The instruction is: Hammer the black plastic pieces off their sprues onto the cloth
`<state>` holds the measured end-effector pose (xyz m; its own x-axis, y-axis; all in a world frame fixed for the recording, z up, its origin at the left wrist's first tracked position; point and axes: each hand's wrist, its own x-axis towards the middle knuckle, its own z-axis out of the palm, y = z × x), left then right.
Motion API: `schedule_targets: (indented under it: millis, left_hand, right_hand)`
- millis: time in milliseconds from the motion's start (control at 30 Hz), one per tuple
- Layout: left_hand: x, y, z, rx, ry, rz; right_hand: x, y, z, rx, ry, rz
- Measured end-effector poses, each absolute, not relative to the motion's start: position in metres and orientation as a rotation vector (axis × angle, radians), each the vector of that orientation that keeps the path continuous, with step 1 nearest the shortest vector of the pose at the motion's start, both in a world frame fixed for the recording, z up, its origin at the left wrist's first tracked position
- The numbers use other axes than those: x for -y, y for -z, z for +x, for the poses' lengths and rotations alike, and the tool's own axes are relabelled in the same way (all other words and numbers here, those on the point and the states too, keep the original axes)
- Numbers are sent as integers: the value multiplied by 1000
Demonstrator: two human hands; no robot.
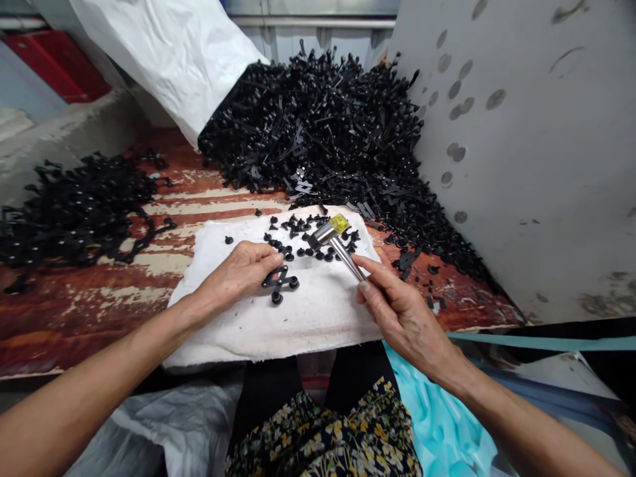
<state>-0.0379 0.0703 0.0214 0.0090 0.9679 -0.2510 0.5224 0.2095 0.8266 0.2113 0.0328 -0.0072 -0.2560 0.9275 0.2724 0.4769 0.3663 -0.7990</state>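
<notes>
My left hand [244, 270] pinches one end of a small black scissor linkage [279, 281] with round knobs, resting on or just over the white cloth [233, 331]. Wrapped round the metal handle of a small hammer [342, 255] is my right hand [405, 308]. The hammer's head has a yellow face at one end and is raised a little above the cloth. Beneath and behind it lie several loose black round-headed pegs [301, 252], partly hidden by the head.
A big heap of black linkage parts [322, 126] covers the back, spilling from a white sack [183, 59]. Assembled black linkages [74, 212] are piled at the left on the worn red tabletop [64, 324]. A grey panel [536, 146] stands along the right.
</notes>
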Motion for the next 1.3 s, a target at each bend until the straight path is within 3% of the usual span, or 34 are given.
schedule_targets:
  millis: [1300]
  left_hand:
    - [-73,-27,-36,-1667,-638,1339]
  right_hand:
    - [-31,6,212,1867,-818,-1199]
